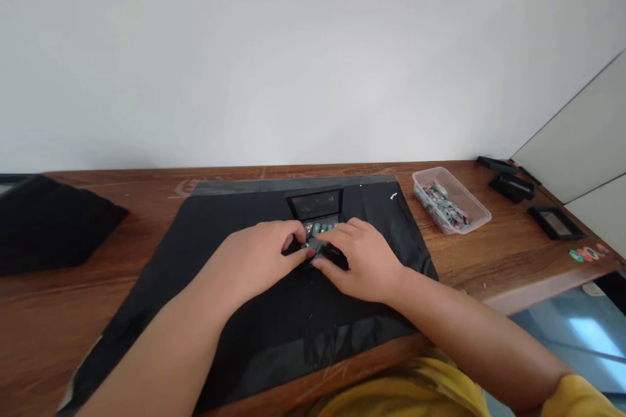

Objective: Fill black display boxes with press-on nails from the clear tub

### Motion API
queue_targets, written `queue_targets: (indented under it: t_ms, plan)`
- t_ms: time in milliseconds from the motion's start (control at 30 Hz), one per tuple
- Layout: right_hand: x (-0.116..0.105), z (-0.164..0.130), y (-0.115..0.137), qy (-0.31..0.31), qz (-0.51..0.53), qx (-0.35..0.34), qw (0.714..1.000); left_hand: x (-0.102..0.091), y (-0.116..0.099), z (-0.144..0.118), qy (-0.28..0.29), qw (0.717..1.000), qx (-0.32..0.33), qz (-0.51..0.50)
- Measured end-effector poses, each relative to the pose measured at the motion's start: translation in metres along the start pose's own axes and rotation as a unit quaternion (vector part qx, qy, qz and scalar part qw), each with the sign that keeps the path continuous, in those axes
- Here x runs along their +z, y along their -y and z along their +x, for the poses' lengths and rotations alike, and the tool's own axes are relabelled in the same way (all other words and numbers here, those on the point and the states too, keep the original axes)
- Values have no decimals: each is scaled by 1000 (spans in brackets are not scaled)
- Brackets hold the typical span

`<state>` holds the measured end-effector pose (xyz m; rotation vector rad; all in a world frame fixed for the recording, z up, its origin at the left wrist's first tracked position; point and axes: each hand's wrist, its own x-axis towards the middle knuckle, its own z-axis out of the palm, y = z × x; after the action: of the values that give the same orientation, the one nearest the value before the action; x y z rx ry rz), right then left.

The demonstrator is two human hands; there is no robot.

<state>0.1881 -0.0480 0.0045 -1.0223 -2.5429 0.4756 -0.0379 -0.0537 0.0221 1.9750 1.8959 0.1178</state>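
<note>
Both my hands meet over a small black hinged box [317, 206] that lies on a black sheet [235, 313] on the wooden table. The box's lid stands open toward the wall. Several green oval stones [323, 228] lie in the box. My left hand [259, 259] has its fingertips at the box's front left edge. My right hand [362, 259] covers the box's front right part, and its fingers curl around a small dark piece [335, 255]. What that piece is stays hidden.
A clear plastic tub [452, 201] of small colourful pieces stands right of the sheet. Black box parts [511, 185] and a black frame [555, 222] lie at the far right, with small coloured discs [587, 253] near the edge. A black cloth bundle [44, 221] sits left.
</note>
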Motion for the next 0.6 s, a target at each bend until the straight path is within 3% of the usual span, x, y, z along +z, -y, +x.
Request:
queue_targets:
  t_ms: [600]
  plan:
    - [-5, 0, 5, 11, 62, 32, 998, 5, 7, -2, 15, 998, 64, -21]
